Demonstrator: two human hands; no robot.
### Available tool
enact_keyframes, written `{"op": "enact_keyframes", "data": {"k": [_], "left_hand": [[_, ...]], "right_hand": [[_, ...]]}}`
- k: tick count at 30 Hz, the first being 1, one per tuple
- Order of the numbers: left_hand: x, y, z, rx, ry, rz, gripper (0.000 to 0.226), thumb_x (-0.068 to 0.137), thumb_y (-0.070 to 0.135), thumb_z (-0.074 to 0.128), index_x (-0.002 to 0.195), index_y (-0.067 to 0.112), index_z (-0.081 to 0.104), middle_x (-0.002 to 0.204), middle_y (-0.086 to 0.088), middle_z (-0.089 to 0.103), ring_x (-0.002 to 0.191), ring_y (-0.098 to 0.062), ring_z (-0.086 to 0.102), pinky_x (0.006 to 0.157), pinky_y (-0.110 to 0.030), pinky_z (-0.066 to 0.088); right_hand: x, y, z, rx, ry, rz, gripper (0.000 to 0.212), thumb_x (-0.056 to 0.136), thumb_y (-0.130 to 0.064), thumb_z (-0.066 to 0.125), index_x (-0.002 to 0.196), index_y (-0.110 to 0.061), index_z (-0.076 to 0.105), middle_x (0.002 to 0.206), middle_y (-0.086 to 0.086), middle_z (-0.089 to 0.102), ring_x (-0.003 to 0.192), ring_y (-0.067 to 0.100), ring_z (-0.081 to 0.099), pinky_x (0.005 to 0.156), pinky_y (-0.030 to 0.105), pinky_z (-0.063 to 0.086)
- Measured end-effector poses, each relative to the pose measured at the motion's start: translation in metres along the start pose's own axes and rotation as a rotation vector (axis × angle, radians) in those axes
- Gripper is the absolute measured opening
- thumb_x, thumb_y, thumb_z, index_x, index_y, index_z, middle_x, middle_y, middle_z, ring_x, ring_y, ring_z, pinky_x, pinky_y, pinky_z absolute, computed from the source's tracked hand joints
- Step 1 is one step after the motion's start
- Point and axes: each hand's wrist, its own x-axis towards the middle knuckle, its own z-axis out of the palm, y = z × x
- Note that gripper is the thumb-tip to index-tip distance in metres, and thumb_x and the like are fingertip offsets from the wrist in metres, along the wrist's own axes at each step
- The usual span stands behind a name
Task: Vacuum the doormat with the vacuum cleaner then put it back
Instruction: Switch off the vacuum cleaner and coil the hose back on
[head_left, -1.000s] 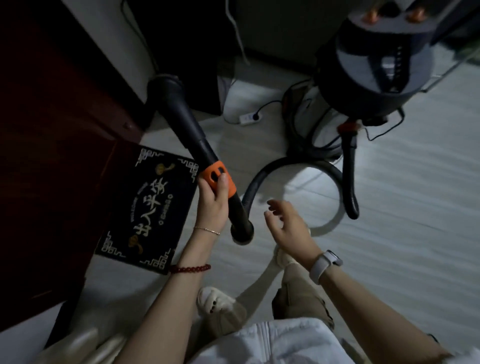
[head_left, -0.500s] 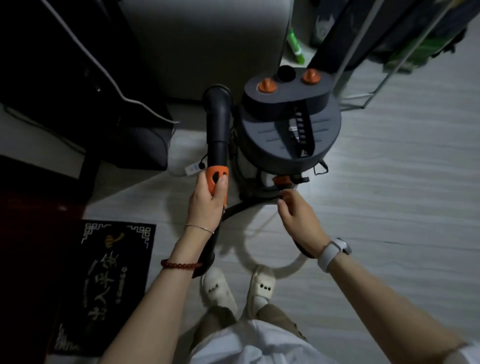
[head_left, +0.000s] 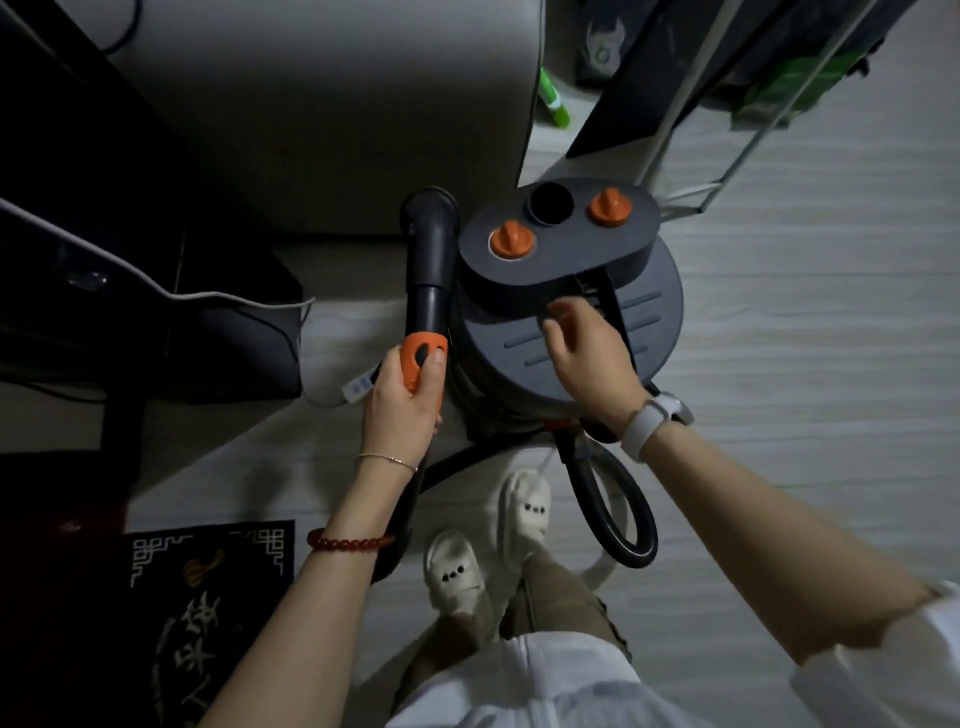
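Observation:
A round dark grey vacuum cleaner (head_left: 639, 322) with two orange knobs stands on the pale floor in front of me. My left hand (head_left: 402, 405) grips the orange collar of the black suction wand (head_left: 428, 270), which points upward beside the canister. My right hand (head_left: 587, 353) hovers over the canister lid near its black carry handle, fingers loosely curled and holding nothing. The black hose (head_left: 618, 514) loops on the floor by my feet. The black doormat (head_left: 208, 613) with pale characters lies at the lower left.
A dark cabinet (head_left: 223, 338) with a white cable stands left of the vacuum. A power strip (head_left: 358, 387) lies on the floor by my left hand. A grey appliance (head_left: 337, 104) and a metal rack (head_left: 727, 130) stand behind.
My view has swung from the doormat to the vacuum. My left hand carried the wand up beside the canister. My right hand rose from the hose to the canister lid.

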Motion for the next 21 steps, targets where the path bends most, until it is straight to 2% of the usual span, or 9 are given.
{"op": "enact_keyframes", "data": {"k": [4, 6, 10, 13, 17, 21], "left_hand": [[0.026, 0.005, 0.006, -0.003, 0.024, -0.02, 0.017, 0.095, 0.035, 0.045, 0.098, 0.019, 0.05, 0.061, -0.002, 0.054, 0.046, -0.01, 0.053, 0.057, -0.033, 0.05], [0.039, 0.007, 0.01, -0.013, 0.053, -0.04, 0.018, 0.094, 0.035, 0.046, 0.097, 0.018, 0.051, 0.06, -0.001, 0.055, 0.043, -0.006, 0.053, 0.057, -0.034, 0.051], [0.059, 0.014, 0.022, -0.042, 0.086, -0.093, 0.014, 0.093, 0.034, 0.047, 0.095, 0.02, 0.051, 0.06, -0.002, 0.055, 0.045, -0.007, 0.054, 0.056, -0.035, 0.051], [0.07, 0.023, 0.031, -0.049, 0.12, -0.127, 0.016, 0.093, 0.033, 0.048, 0.095, 0.018, 0.052, 0.062, -0.001, 0.055, 0.045, -0.008, 0.054, 0.055, -0.034, 0.051], [0.081, 0.034, 0.044, -0.052, 0.13, -0.151, 0.015, 0.092, 0.032, 0.05, 0.094, 0.018, 0.053, 0.06, 0.0, 0.054, 0.044, -0.007, 0.053, 0.052, -0.032, 0.05], [0.088, 0.044, 0.055, -0.048, 0.136, -0.152, 0.018, 0.092, 0.032, 0.051, 0.098, 0.015, 0.055, 0.061, 0.001, 0.055, 0.044, -0.006, 0.054, 0.048, -0.025, 0.048]], "right_hand": [[0.065, -0.004, 0.003, -0.171, 0.046, -0.109, 0.032, 0.094, -0.028, 0.046, 0.114, -0.003, 0.052, 0.107, 0.018, 0.056, 0.102, 0.032, 0.051, 0.08, 0.036, 0.039], [0.097, -0.004, 0.008, -0.317, 0.007, -0.083, 0.038, 0.094, -0.036, 0.045, 0.115, -0.004, 0.05, 0.114, 0.018, 0.053, 0.108, 0.036, 0.047, 0.084, 0.043, 0.039], [0.135, 0.0, 0.016, -0.53, -0.083, -0.057, 0.046, 0.09, -0.045, 0.046, 0.116, -0.007, 0.049, 0.122, 0.018, 0.048, 0.115, 0.036, 0.041, 0.088, 0.045, 0.035], [0.14, 0.004, 0.022, -0.511, -0.088, -0.117, 0.039, 0.092, -0.038, 0.046, 0.113, -0.006, 0.051, 0.12, 0.019, 0.049, 0.113, 0.036, 0.042, 0.086, 0.045, 0.033], [0.144, 0.013, 0.022, -0.428, -0.074, -0.232, 0.029, 0.089, -0.027, 0.051, 0.102, -0.001, 0.058, 0.108, 0.021, 0.054, 0.1, 0.039, 0.049, 0.076, 0.045, 0.034], [0.151, 0.022, 0.012, -0.384, -0.163, -0.298, 0.033, 0.091, -0.028, 0.048, 0.117, -0.009, 0.057, 0.115, 0.016, 0.053, 0.105, 0.036, 0.047, 0.079, 0.042, 0.032]]}}
